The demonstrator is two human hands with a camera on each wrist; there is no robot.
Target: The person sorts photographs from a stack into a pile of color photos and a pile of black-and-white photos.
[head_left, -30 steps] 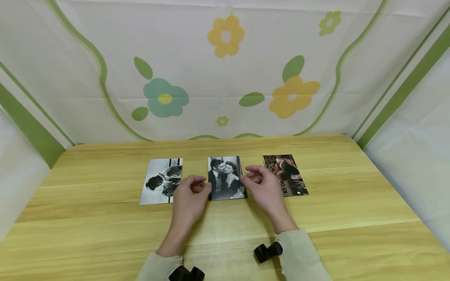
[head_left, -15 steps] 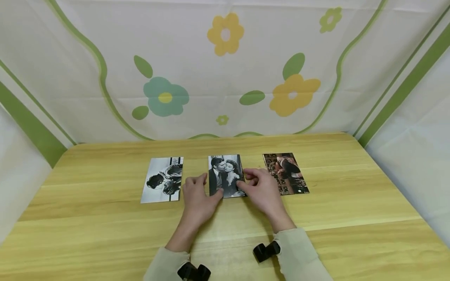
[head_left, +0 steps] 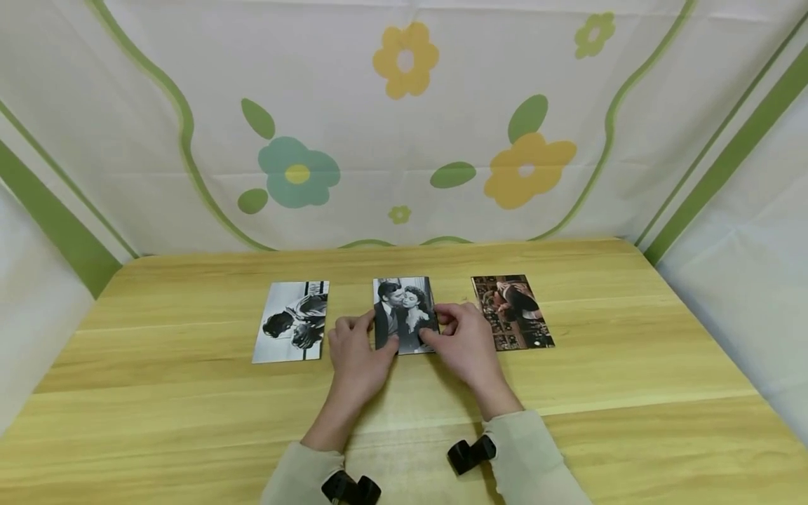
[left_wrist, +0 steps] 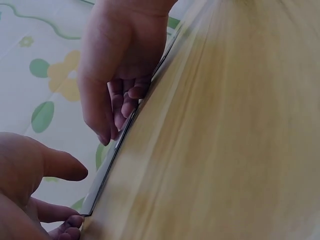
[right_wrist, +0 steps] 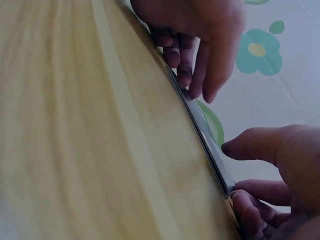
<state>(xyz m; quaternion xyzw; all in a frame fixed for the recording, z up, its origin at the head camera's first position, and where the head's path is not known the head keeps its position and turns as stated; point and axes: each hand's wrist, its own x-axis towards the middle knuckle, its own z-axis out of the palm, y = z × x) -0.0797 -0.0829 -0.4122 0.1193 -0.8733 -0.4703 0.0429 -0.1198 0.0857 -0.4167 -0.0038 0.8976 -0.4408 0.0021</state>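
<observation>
A black-and-white photo card [head_left: 401, 312] showing a couple lies at the middle of the table. Its edge looks layered in the right wrist view [right_wrist: 200, 127], like a thin stack. My left hand [head_left: 358, 354] is at its left side, fingertips touching the edge near a corner. Above the card, the left thumb stands apart in the left wrist view. On the opposite side, the fingertips of my right hand [head_left: 466, 342] touch the right edge, and its thumb hovers over the surface in the right wrist view. Parts of the card's lower corners are hidden by the thumbs.
Another black-and-white photo card [head_left: 278, 344] lies to the left, turned sideways. A dark colour photo card [head_left: 520, 308] lies to the right. The wooden table [head_left: 189, 435] ends at a white flowered cloth [head_left: 379, 140] behind.
My left hand has shifted right, away from the left card, and its fingers have come up to the middle card's side. The right hand has moved slightly left along with its thumb.
</observation>
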